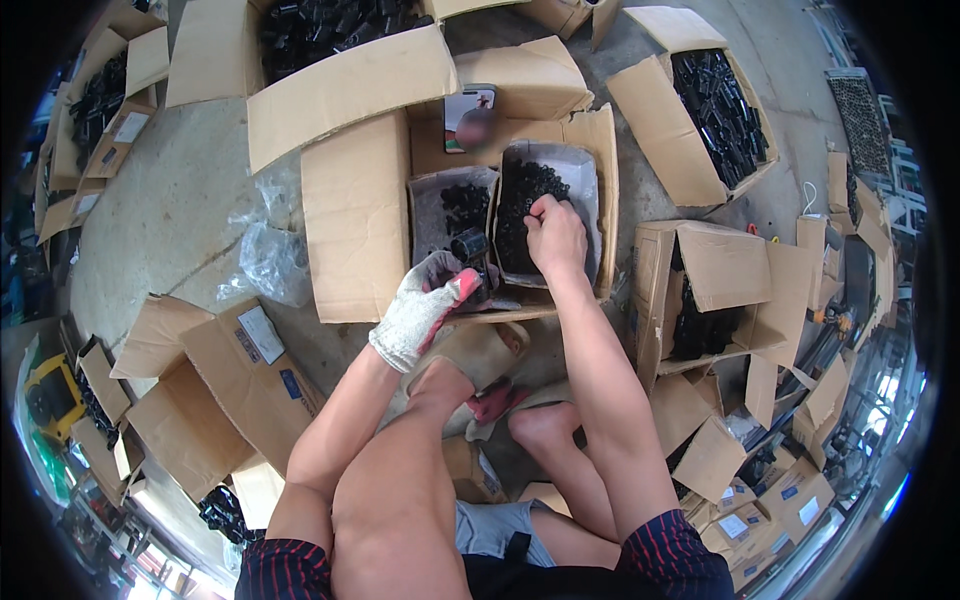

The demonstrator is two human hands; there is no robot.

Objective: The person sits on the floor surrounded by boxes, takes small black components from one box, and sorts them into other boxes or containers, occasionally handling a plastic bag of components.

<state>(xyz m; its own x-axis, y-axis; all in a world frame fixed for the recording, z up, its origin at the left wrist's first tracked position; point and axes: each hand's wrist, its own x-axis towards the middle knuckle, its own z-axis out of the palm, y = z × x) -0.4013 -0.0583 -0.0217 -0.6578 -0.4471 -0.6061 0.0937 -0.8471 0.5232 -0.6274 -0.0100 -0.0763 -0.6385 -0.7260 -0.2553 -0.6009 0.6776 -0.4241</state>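
In a white and red work glove, my left hand [425,305] grips a black cylindrical plastic part [470,243]. It is held over the near end of the left small tray [427,205], which contains a pile of small black pieces [465,207]. My bare right hand [556,235] is over the right tray [585,180], its fingertips pinched together at a heap of small black ring-like pieces [525,200]. Whatever those fingers hold is too small to make out. Both trays sit inside an open cardboard box [355,220] in front of me.
A phone [460,120] leans at the box's back wall. Open cartons of black parts surround me, including one at far right [715,120] and one behind [340,30]. Clear plastic bags [270,265] lie on the floor to the left. A red and white glove [495,400] lies near my feet.
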